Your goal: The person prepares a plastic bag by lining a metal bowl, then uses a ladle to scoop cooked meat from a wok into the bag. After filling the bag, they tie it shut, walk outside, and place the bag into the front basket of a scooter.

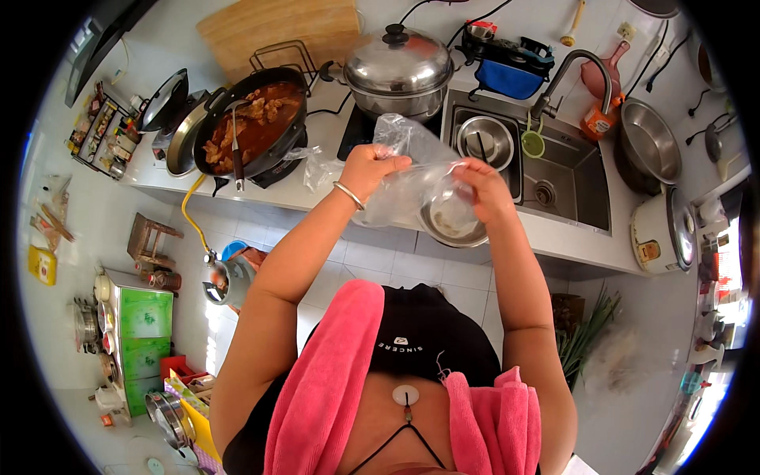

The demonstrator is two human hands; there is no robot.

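Both our forearms rise from the lower edge and lean in toward each other, elbows spread wide and bent, so the hands meet near the middle of the view. Our left hand (372,168) is raised a little higher than the other, its wrist cocked, fingers curled inward and pinched shut, the back of the hand turned toward us. A thin bangle (348,195) circles that wrist. Our right hand (483,190) sits just beside it, a short gap between the two, knuckles up, fingers bent down and closed in a pinch. Both upper arms are bare.
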